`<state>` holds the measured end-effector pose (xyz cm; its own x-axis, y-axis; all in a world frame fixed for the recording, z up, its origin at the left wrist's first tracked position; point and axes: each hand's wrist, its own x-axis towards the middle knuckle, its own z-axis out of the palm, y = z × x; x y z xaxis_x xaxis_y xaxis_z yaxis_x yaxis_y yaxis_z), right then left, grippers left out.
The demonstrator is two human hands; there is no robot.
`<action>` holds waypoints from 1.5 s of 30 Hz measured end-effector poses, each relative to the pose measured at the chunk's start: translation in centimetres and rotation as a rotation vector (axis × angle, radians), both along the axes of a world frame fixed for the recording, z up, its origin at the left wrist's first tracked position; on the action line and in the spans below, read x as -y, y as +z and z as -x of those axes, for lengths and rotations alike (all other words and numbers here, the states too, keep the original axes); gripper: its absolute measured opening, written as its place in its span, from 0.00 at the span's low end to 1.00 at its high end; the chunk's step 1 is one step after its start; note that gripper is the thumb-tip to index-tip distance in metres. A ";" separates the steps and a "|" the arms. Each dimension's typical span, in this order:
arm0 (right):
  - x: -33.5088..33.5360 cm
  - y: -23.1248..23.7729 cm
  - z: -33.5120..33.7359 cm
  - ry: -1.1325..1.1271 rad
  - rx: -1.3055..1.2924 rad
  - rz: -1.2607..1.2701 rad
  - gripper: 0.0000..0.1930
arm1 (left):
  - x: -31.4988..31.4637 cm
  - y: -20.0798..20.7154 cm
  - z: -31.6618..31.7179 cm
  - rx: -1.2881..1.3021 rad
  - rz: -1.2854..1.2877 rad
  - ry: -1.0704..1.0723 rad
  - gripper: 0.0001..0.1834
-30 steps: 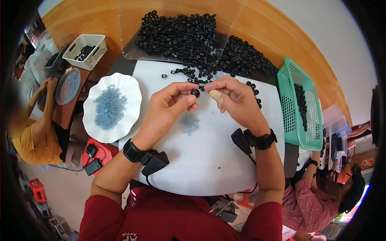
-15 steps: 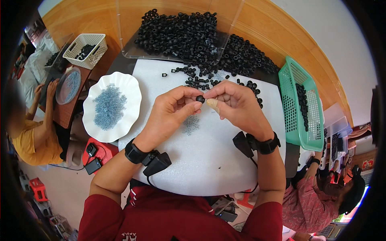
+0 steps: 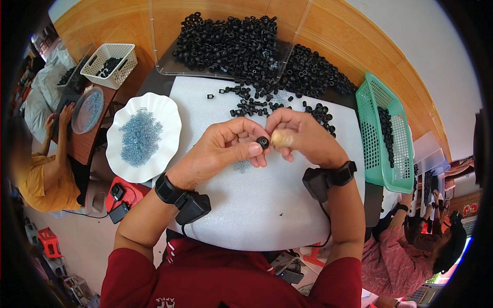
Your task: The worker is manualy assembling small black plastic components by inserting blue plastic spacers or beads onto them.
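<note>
Between the thumb and fingers of my left hand (image 3: 218, 149) is a small round black plastic part (image 3: 263, 142), its ringed, hollow-looking end facing up. Close on its right, my right hand (image 3: 308, 138) has thumb and fingers pressed together; whatever they may hold is hidden and blurred. A pale yellowish covering wraps the right thumb. Both hands hover over a white foam sheet (image 3: 246, 215). Partly behind the left fingers lies a small patch of tiny clear pieces (image 3: 242, 166). Loose black parts (image 3: 251, 108) are scattered on the sheet beyond the hands.
A white scalloped plate (image 3: 172, 115) of tiny bluish clear pieces stands left. At the back, a clear tub (image 3: 164, 68) spills black parts. A green basket (image 3: 398, 179) is on the right. Co-workers sit at both sides; a red stool (image 3: 128, 192) with devices is at lower left.
The black part has turned in my left fingers, so its ringed end now shows. My right hand has drawn slightly away from it, its thumb rolled upward.
</note>
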<state>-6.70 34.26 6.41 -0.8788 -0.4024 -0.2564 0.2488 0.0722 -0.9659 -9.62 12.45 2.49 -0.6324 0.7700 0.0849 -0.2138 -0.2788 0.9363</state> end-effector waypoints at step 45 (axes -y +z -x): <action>-4.2 -3.1 4.6 -0.202 -0.602 -1.164 0.09 | -0.3 -1.3 1.0 0.058 -0.078 0.419 0.12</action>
<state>-11.33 38.41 3.27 -0.9940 -0.0641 0.0882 -0.0897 0.9404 -0.3281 -10.65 12.71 1.24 -0.8945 0.4382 0.0882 -0.1184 -0.4225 0.8986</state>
